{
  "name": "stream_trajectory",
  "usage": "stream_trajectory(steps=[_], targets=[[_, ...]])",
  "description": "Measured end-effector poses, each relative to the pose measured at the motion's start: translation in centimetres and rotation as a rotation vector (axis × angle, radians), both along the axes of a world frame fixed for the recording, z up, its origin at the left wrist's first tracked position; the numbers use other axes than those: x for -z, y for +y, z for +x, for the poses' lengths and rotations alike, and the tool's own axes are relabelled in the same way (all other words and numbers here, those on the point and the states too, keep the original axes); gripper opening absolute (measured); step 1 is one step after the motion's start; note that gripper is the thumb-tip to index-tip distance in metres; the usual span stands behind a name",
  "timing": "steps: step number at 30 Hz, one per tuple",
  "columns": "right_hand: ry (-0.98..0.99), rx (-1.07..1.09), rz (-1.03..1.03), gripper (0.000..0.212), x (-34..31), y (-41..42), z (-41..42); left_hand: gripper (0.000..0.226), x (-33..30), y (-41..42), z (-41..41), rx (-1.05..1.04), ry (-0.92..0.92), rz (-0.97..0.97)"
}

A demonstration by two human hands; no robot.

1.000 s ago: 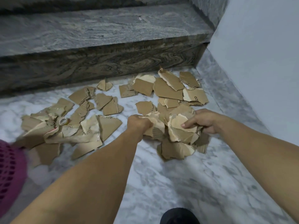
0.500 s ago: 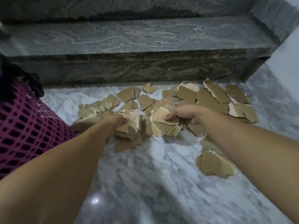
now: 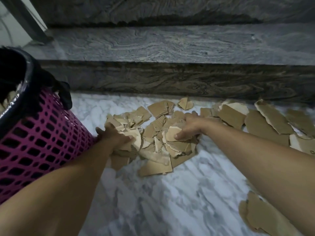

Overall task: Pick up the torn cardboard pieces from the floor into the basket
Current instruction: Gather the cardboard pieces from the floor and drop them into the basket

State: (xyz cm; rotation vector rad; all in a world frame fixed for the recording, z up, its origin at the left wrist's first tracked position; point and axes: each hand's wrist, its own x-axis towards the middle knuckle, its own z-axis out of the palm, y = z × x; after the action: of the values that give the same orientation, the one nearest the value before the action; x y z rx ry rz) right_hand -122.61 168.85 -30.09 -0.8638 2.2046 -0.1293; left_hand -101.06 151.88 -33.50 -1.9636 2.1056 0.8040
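Cardboard pieces: heaped on the marble floor, more scattered to the right below the stone step.
Left hand: fingers curled around a bunch of the heap.
Right hand: fingers pinching a pale piece.
Basket: pink, black-lined, just beside the left hand.
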Motion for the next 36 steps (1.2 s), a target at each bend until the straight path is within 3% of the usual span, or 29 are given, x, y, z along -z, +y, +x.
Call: stream_trajectory(steps=[2,5,7,12,20,22,25,29,31,33,36], targets=[[0.026,0.034,-0.006,0.11,0.6,-0.5,-0.2,0.131,0.8,-0.4,0.1,0.074,-0.073,0.017],[0.069,0.039,-0.006,0.13,1.3,-1.1,-0.1,0.13,0.2,0.8,-0.2,0.04,-0.016,-0.017],[0.017,0.078,-0.037,0.129,1.2,-1.3,0.1,0.128,0.3,1.7,-0.4,0.018,0.019,-0.008],[-0.147,0.114,-0.079,0.067,0.3,-0.8,0.7,0.084,0.4,3.6,0.3,-0.08,0.233,0.056],[-0.3,0.05,-0.207,0.103,-2.1,-1.1,1.9,0.045,-4.2,5.8,0.7,-0.1,0.356,0.035],[-0.311,0.016,-0.233,0.097,-3.8,-1.7,1.6,0.039,-6.3,5.8,0.3,-0.112,0.371,0.041],[-0.317,-0.013,-0.268,0.085,-8.4,-3.1,0.9,0.053,-10.5,5.1,-0.4,-0.133,0.424,0.084],[-0.26,-0.126,-0.324,0.095,-15.2,-6.2,-0.2,0.049,-17.8,3.5,-1.1,-0.08,0.449,0.018],[-0.215,-0.185,-0.352,0.072,-18.9,-7.8,-0.2,0.039,-21.5,2.8,-1.1,-0.062,0.502,-0.002],[-0.2,-0.214,-0.389,0.054,-22.3,-9.0,0.1,0.043,-25.1,2.1,-1.0,-0.072,0.575,-0.015],[-0.268,-0.208,-0.442,0.049,-27.0,-10.5,1.3,0.05,-30.0,0.7,0.8,-0.122,0.647,-0.036]])
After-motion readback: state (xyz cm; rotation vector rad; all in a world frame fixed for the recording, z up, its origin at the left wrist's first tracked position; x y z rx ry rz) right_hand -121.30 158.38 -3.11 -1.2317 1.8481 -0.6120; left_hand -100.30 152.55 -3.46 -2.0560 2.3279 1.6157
